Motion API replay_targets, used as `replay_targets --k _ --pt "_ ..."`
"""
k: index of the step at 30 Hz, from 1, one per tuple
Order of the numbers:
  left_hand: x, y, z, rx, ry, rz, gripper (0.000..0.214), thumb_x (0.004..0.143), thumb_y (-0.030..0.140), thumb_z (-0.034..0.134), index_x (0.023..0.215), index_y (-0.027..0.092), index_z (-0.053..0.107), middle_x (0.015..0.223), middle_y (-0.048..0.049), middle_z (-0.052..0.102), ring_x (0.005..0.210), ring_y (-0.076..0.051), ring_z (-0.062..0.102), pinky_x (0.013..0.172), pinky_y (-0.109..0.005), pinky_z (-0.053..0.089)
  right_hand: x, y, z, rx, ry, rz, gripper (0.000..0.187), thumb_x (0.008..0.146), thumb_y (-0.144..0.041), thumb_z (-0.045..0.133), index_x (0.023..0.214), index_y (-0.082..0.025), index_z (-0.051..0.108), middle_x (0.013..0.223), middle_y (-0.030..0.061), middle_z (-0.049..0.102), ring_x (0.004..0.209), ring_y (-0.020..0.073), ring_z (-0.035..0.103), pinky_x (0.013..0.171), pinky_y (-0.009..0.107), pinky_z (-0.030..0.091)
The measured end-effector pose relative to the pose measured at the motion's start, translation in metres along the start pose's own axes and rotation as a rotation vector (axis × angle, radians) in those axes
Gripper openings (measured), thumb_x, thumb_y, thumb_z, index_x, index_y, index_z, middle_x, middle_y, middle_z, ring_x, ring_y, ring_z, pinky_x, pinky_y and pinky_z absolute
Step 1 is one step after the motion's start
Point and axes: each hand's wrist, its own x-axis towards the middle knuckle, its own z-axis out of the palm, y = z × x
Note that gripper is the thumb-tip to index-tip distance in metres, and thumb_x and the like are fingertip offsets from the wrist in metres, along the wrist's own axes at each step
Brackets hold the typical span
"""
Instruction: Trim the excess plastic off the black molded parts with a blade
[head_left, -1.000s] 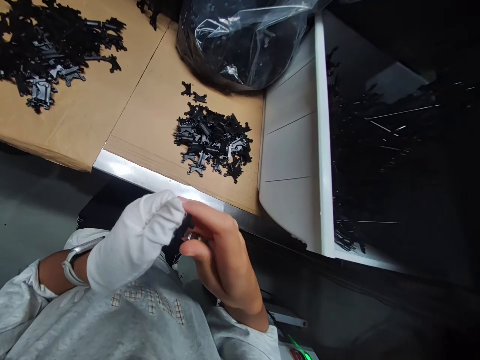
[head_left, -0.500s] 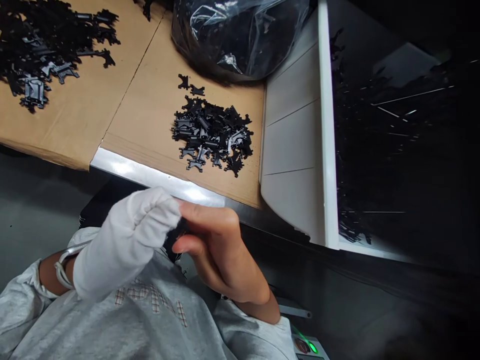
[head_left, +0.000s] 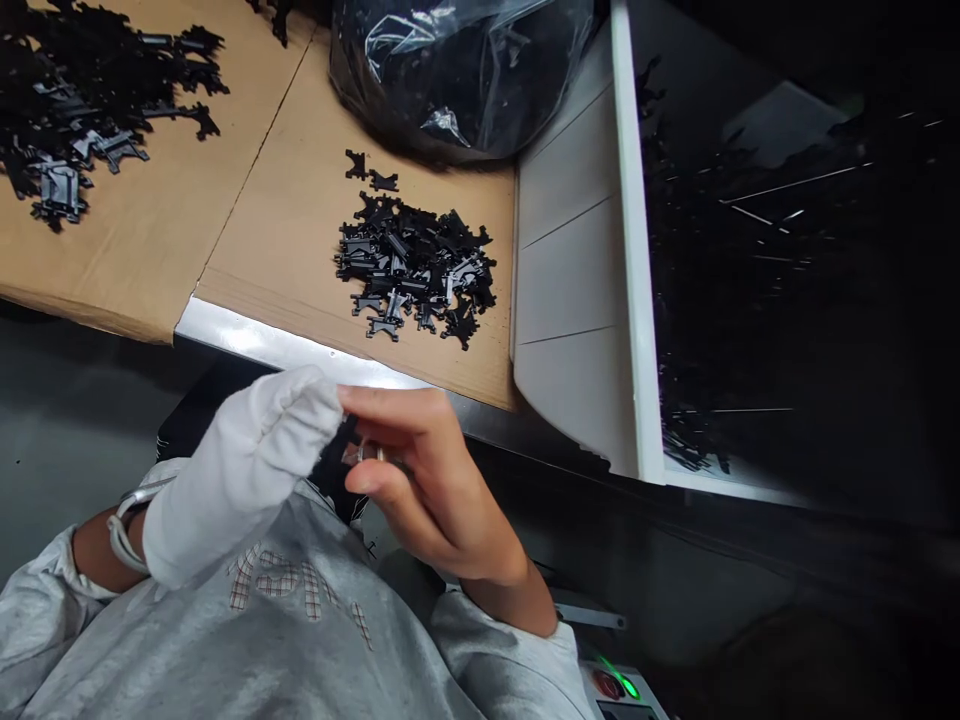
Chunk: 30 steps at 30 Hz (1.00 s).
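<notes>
My left hand [head_left: 247, 470], in a white glove, is closed with its fingers bent. A small black plastic piece [head_left: 343, 440] shows at its fingertips, largely hidden by the glove. My bare right hand [head_left: 435, 490] meets it from the right, its index fingertip touching the glove and its thumb curled below. Between that thumb and the fingers is a small shiny object [head_left: 369, 453], too covered to name. Both hands are in front of the table's metal edge [head_left: 300, 345]. Beyond them lies a pile of black plastic pieces [head_left: 416, 265] with forked ends.
A larger heap of black pieces [head_left: 67, 110] covers the cardboard [head_left: 247, 230] at the left. A black plastic-wrapped bundle [head_left: 457, 80] stands at the back. To the right is a white bin [head_left: 570, 240] with dark pieces inside. A control box with a green light [head_left: 628, 686] sits below.
The view has shifted slightly. My hands stay together, and the right fingers have moved a little, showing a shiny object between thumb and fingers that was hidden before.
</notes>
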Motion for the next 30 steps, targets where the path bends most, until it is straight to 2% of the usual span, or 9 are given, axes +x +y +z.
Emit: replay_targets --k 5,9,14,17,20,24,27,30 --pt "0.002 0.004 0.003 -0.055 0.053 -0.015 0.029 0.099 0.031 0.057 0.071 0.027 0.062 0.069 0.0059 0.062 0.063 -0.014 0.059 0.061 -0.026 0.055 -0.003 -0.011 0.0 -0.051 0.013 0.064 0.042 0.11 -0.042 0.049 0.15 -0.03 0.042 0.109 0.0054 0.073 0.089 0.0181 0.076 0.077 0.028 0.063" --pt "0.003 0.006 0.003 0.001 0.029 -0.011 0.029 0.098 0.032 0.054 0.07 0.028 0.061 0.07 0.0053 0.063 0.065 -0.015 0.061 0.062 -0.028 0.057 -0.003 -0.014 0.002 -0.102 0.01 0.066 0.04 0.111 -0.041 0.049 0.149 -0.032 0.04 0.113 0.0058 0.073 0.097 0.0195 0.078 0.08 0.029 0.063" --pt "0.004 0.008 0.001 0.024 0.006 -0.038 0.029 0.098 0.035 0.053 0.07 0.029 0.062 0.07 0.0059 0.063 0.065 -0.015 0.061 0.061 -0.026 0.058 0.001 -0.012 0.002 -0.124 0.019 0.056 0.035 0.111 -0.036 0.049 0.145 -0.031 0.041 0.108 0.0048 0.072 0.092 0.0181 0.075 0.075 0.028 0.061" --pt "0.006 0.007 0.001 -0.005 -0.023 -0.065 0.029 0.098 0.039 0.053 0.075 0.029 0.067 0.075 0.0056 0.07 0.071 -0.015 0.067 0.066 -0.025 0.061 0.002 -0.008 0.007 -0.146 0.106 0.003 0.033 0.11 -0.036 0.051 0.143 -0.031 0.045 0.099 0.0024 0.07 0.083 0.0174 0.071 0.073 0.028 0.059" --pt "0.007 0.008 0.002 -0.033 -0.014 -0.053 0.026 0.098 0.034 0.053 0.08 0.027 0.07 0.081 0.0052 0.075 0.078 -0.014 0.072 0.076 -0.022 0.062 -0.001 -0.003 0.012 -0.204 0.221 0.0 0.036 0.108 -0.035 0.056 0.143 -0.033 0.048 0.095 0.0016 0.067 0.075 0.0178 0.065 0.067 0.03 0.057" --pt "0.008 0.007 0.002 -0.064 0.04 -0.058 0.03 0.098 0.029 0.054 0.069 0.025 0.06 0.068 0.0078 0.063 0.061 -0.007 0.056 0.062 -0.014 0.052 -0.006 0.003 0.014 -0.159 0.226 -0.02 0.038 0.11 -0.038 0.051 0.147 -0.032 0.044 0.097 0.0031 0.066 0.077 0.0185 0.064 0.063 0.032 0.055" --pt "0.007 0.006 0.001 -0.069 0.039 -0.079 0.034 0.1 0.03 0.054 0.066 0.024 0.05 0.063 0.0079 0.051 0.055 -0.007 0.044 0.052 -0.016 0.044 -0.008 0.004 0.012 -0.131 0.177 -0.043 0.039 0.112 -0.032 0.046 0.15 -0.025 0.041 0.097 0.0044 0.066 0.078 0.0184 0.062 0.065 0.032 0.053" --pt "0.006 0.008 0.0 -0.094 0.008 -0.113 0.035 0.102 0.033 0.052 0.069 0.023 0.048 0.063 0.008 0.043 0.053 -0.008 0.035 0.049 -0.018 0.04 -0.009 0.004 0.011 -0.111 0.154 -0.059 0.039 0.111 -0.026 0.048 0.149 -0.023 0.041 0.096 0.0042 0.065 0.078 0.0177 0.061 0.066 0.031 0.054"
